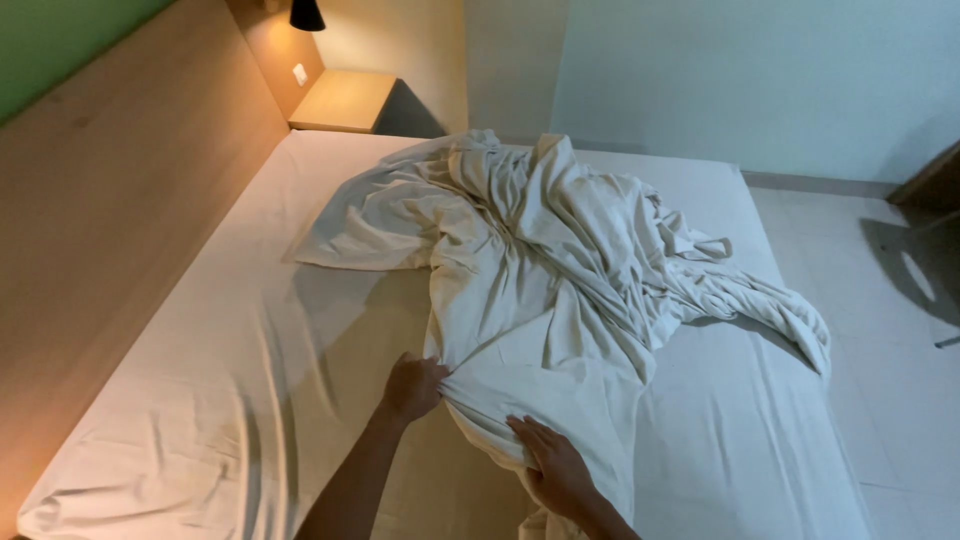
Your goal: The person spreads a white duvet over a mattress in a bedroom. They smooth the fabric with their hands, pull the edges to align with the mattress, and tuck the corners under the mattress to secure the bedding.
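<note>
A crumpled off-white sheet (pixel 560 250) lies bunched across the middle of a bed (pixel 200 380) that is covered by a fitted white sheet. My left hand (pixel 412 385) grips the near edge of the crumpled sheet, fingers closed on a fold. My right hand (pixel 552 462) lies flat on top of the same sheet a little nearer to me, fingers spread and pressing down. Part of the sheet trails off toward the bed's right edge (pixel 800 330).
A wooden headboard (pixel 110 180) runs along the bed's left side. A wooden bedside shelf (pixel 345 100) sits at the far corner under a black lamp (pixel 306 14). Pale tiled floor (pixel 880 330) lies to the right, with a dark furniture piece (pixel 935 180) at the edge.
</note>
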